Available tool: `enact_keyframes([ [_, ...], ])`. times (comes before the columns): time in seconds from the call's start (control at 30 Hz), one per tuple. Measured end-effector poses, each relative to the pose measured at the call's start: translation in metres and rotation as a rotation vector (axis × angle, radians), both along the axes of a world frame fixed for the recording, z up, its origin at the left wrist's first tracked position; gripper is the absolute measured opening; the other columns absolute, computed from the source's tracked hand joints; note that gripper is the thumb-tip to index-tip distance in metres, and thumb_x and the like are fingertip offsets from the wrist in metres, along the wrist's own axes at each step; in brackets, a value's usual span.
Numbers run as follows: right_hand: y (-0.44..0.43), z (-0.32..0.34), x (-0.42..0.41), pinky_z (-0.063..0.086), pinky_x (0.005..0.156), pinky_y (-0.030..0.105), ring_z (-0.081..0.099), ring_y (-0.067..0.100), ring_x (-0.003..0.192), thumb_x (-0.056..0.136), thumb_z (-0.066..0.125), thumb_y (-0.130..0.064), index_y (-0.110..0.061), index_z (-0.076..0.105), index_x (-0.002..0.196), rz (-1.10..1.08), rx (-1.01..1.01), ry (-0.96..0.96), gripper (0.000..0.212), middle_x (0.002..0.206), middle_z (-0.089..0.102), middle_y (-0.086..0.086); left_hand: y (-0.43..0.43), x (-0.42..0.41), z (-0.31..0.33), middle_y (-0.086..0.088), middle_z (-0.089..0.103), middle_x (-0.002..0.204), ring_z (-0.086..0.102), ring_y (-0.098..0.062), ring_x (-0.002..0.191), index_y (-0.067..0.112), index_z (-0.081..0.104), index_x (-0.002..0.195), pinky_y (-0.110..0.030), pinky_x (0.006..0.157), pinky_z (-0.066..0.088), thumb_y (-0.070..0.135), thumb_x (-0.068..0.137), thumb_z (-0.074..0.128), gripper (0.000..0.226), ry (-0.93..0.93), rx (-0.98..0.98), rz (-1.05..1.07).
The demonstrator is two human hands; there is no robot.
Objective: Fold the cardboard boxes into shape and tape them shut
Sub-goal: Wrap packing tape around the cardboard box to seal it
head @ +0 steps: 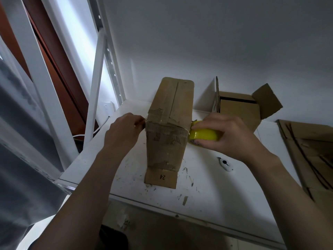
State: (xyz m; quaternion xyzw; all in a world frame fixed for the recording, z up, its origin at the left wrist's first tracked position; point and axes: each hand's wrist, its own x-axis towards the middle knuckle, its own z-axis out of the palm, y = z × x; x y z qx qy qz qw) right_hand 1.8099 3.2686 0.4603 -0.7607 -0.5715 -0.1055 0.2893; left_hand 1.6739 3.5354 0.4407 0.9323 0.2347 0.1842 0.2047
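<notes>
**White worktop (207,186), tall cardboard box (167,105) standing on end**

White wall behind, with a white shelf frame (97,83) at the left. The box stands upright mid-worktop, one flap marked "24" lying flat at its base. Both forearms reach in from below, one on each side of the box. The left hand (122,130) has its fingers curled and pinches the clear tape (167,131) at the box's upper left edge. The right hand (228,132) wraps round a yellow tape roll (203,134) held against the right edge. An open box (239,112) sits behind, flat cardboard (310,150) to the right, and a small white tool (226,164) near the right wrist.
</notes>
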Motion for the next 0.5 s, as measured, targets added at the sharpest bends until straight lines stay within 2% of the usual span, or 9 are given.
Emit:
enact_keyframes([
  [0.07, -0.001, 0.001, 0.001, 0.057, 0.072, 0.043, 0.066, 0.020, 0.092, 0.081, 0.078, -0.043, -0.023, 0.076, 0.113, -0.008, -0.007, 0.010, 0.037, 0.104, 0.070, 0.000, 0.001, 0.001, -0.001, -0.010, 0.070, 0.108, 0.065, -0.027, 0.094, 0.011, 0.073, 0.118, -0.043, 0.088, 0.053, 0.024, 0.104, 0.053, 0.028, 0.010, -0.035, -0.010],
  [0.2, 0.000, 0.001, -0.001, 0.057, 0.072, 0.043, 0.066, 0.019, 0.092, 0.083, 0.075, -0.045, -0.025, 0.075, 0.116, -0.011, -0.023, 0.016, 0.039, 0.105, 0.070, -0.001, -0.003, 0.004, -0.004, -0.012, 0.065, 0.127, 0.063, -0.030, 0.111, 0.014, 0.063, 0.132, -0.048, 0.101, 0.050, 0.027, 0.108, 0.040, 0.035, 0.020, -0.103, 0.047],
  [0.3, 0.002, 0.001, -0.002, 0.056, 0.073, 0.037, 0.063, 0.016, 0.094, 0.084, 0.071, -0.048, -0.027, 0.074, 0.118, -0.018, -0.035, 0.024, 0.040, 0.107, 0.068, -0.002, -0.013, -0.002, 0.003, -0.008, 0.060, 0.135, 0.059, -0.026, 0.122, 0.017, 0.057, 0.138, -0.044, 0.104, 0.048, 0.033, 0.107, 0.042, 0.037, -0.312, -0.101, 0.133],
  [0.33, 0.002, 0.002, -0.002, 0.054, 0.075, 0.032, 0.062, 0.014, 0.097, 0.084, 0.069, -0.050, -0.027, 0.073, 0.118, -0.017, -0.042, 0.034, 0.041, 0.109, 0.067, -0.002, -0.019, -0.006, 0.008, -0.007, 0.061, 0.135, 0.058, -0.025, 0.123, 0.016, 0.058, 0.137, -0.042, 0.105, 0.047, 0.033, 0.106, 0.045, 0.037, -0.405, -0.036, 0.050],
  [0.37, 0.003, 0.001, -0.003, 0.051, 0.078, 0.027, 0.059, 0.012, 0.101, 0.084, 0.068, -0.051, -0.028, 0.072, 0.118, -0.017, -0.049, 0.046, 0.042, 0.114, 0.066, -0.003, -0.025, -0.009, 0.010, -0.006, 0.062, 0.135, 0.056, -0.024, 0.126, 0.014, 0.060, 0.134, -0.041, 0.107, 0.044, 0.034, 0.105, 0.046, 0.038, -0.419, 0.064, -0.077],
  [0.43, 0.004, 0.000, -0.006, 0.044, 0.087, 0.027, 0.051, 0.012, 0.116, 0.082, 0.069, -0.054, -0.031, 0.069, 0.120, -0.053, -0.084, 0.047, 0.044, 0.129, 0.060, -0.004, -0.035, -0.013, 0.007, -0.004, 0.064, 0.135, 0.053, -0.023, 0.133, 0.013, 0.065, 0.130, -0.046, 0.114, 0.038, 0.032, 0.104, 0.047, 0.037, -0.343, 0.208, -0.324],
  [0.5, 0.007, 0.002, -0.011, 0.039, 0.091, 0.031, 0.041, 0.013, 0.126, 0.081, 0.070, -0.059, -0.034, 0.062, 0.125, -0.129, -0.125, -0.017, 0.052, 0.141, 0.052, -0.007, -0.043, -0.014, 0.002, 0.000, 0.063, 0.138, 0.049, -0.021, 0.138, 0.017, 0.065, 0.132, -0.057, 0.116, 0.034, 0.031, 0.103, 0.049, 0.036, -0.248, 0.194, -0.410],
])
